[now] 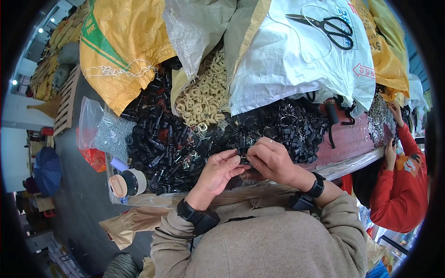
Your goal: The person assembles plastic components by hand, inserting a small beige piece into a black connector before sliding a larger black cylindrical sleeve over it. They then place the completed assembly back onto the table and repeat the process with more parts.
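Note:
Both hands meet at the near edge of the table, over piles of small parts. My left hand [219, 170] pinches a small black piece [241, 152] between thumb and fingers. My right hand [272, 161] closes on the same piece from the other side, fingers bent. What kind of piece it is, I cannot make out, as fingertips cover most of it. Beyond my hands lies a heap of black plastic parts [296, 127] mixed with metal bits. To the left, more black parts [155, 139] are piled up. Cream-coloured plastic rings [201, 99] spill from a sack behind.
Black-handled scissors [331, 28] lie on a white woven sack [296, 60]. A yellow sack [123, 41] stands at the back left. A jar with a tan lid [127, 183] sits at the left corner. At the right, a person in red [402, 180] reaches into metal parts [381, 118].

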A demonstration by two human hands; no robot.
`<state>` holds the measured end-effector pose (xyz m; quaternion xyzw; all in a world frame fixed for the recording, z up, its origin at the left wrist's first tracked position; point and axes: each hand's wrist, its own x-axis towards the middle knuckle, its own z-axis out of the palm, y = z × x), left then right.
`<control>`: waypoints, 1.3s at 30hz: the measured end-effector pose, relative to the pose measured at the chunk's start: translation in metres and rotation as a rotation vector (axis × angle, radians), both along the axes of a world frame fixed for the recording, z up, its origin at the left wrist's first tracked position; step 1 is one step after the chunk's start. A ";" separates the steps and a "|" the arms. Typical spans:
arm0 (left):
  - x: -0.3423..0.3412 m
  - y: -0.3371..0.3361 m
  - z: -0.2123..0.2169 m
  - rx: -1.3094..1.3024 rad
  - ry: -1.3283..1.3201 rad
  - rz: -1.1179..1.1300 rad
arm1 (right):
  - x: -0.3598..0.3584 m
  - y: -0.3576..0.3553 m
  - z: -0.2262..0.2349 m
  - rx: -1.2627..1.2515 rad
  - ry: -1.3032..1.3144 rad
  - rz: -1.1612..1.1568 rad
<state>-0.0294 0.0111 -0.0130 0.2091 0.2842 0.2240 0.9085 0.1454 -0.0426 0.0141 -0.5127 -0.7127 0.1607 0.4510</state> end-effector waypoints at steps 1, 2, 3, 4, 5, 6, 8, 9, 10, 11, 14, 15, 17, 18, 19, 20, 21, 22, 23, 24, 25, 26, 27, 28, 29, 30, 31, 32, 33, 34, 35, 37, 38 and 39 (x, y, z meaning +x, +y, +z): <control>0.001 0.001 0.000 -0.003 0.001 0.001 | 0.001 0.001 0.000 -0.003 0.001 0.001; 0.001 0.002 0.001 -0.007 0.011 -0.011 | 0.003 0.001 0.001 -0.006 -0.013 0.021; 0.002 0.003 0.003 -0.011 0.021 -0.023 | 0.005 0.002 0.002 -0.008 -0.028 0.041; 0.002 0.003 0.003 -0.014 0.031 -0.035 | 0.006 0.003 0.002 -0.009 -0.043 0.060; 0.002 0.002 0.004 -0.016 0.031 -0.034 | 0.006 0.003 0.003 -0.011 -0.042 0.062; 0.001 0.002 0.004 -0.011 0.051 -0.035 | 0.006 0.003 0.003 -0.023 -0.053 0.076; 0.001 0.002 0.004 0.003 0.086 -0.041 | 0.007 0.004 0.004 -0.043 -0.079 0.102; 0.001 0.003 0.005 0.004 0.084 -0.039 | 0.006 0.005 0.003 -0.043 -0.081 0.104; 0.000 0.004 0.006 0.005 0.085 -0.060 | 0.005 0.005 0.001 -0.075 -0.047 0.121; -0.002 0.006 0.008 0.006 0.085 -0.081 | 0.004 0.006 0.000 -0.107 -0.013 0.138; -0.011 0.009 0.006 0.002 0.072 -0.086 | -0.002 0.009 0.002 -0.225 0.094 0.166; -0.015 0.010 0.005 -0.004 0.065 -0.075 | -0.005 0.011 0.003 -0.311 0.174 0.172; -0.024 0.013 0.003 -0.010 0.053 -0.057 | -0.011 0.018 0.003 -0.398 0.248 0.182; -0.028 0.014 0.003 -0.022 0.050 -0.020 | -0.012 0.025 0.001 -0.393 0.266 0.179; -0.032 0.016 0.002 -0.035 0.047 0.019 | -0.013 0.034 -0.003 -0.389 0.285 0.176; -0.036 0.017 0.001 -0.048 0.045 0.058 | -0.015 0.044 -0.004 -0.385 0.305 0.175; -0.038 0.018 0.000 -0.048 0.042 0.065 | -0.017 0.058 -0.004 -0.387 0.300 0.181; -0.041 0.019 0.000 -0.055 0.031 0.114 | -0.020 0.074 -0.004 -0.261 0.074 0.139; -0.044 0.020 0.000 -0.062 0.021 0.163 | -0.024 0.087 -0.003 -0.131 -0.149 0.096; -0.046 0.021 -0.001 -0.068 0.006 0.209 | -0.027 0.095 -0.010 -0.129 -0.155 0.103; -0.045 0.022 0.000 -0.063 -0.002 0.207 | -0.027 0.103 -0.023 -0.105 -0.398 0.069; -0.043 0.021 0.001 -0.071 0.002 0.218 | -0.027 0.109 -0.035 -0.080 -0.642 0.032; -0.046 0.017 0.001 -0.082 0.009 0.250 | -0.032 0.114 -0.038 -0.048 -0.880 0.012; -0.048 0.016 0.001 -0.093 0.016 0.279 | -0.033 0.116 -0.039 -0.037 -0.883 0.026; -0.049 0.017 0.000 -0.090 0.012 0.293 | -0.031 0.115 -0.039 -0.054 -0.827 0.028; -0.049 0.018 -0.003 -0.086 0.012 0.288 | -0.028 0.113 -0.039 -0.072 -0.771 0.027; -0.049 0.019 -0.005 -0.082 0.013 0.281 | -0.024 0.111 -0.038 -0.092 -0.716 0.024; -0.049 0.020 -0.006 -0.079 0.015 0.270 | -0.021 0.108 -0.034 -0.087 -0.719 0.028; -0.048 0.020 -0.006 -0.076 0.012 0.272 | -0.017 0.105 -0.027 -0.196 -0.542 0.075; -0.046 0.019 -0.005 -0.072 0.011 0.269 | -0.012 0.100 -0.019 -0.303 -0.363 0.114; -0.043 0.018 -0.004 -0.067 0.011 0.264 | -0.008 0.095 -0.015 -0.407 -0.180 0.149; -0.035 0.018 -0.002 -0.057 0.006 0.241 | 0.001 0.076 -0.015 -0.481 0.048 0.158; -0.030 0.018 0.000 -0.037 0.017 0.218 | 0.005 0.065 -0.015 -0.552 0.281 0.176; -0.024 0.017 0.000 -0.022 0.031 0.195 | 0.009 0.054 -0.015 -0.618 0.519 0.193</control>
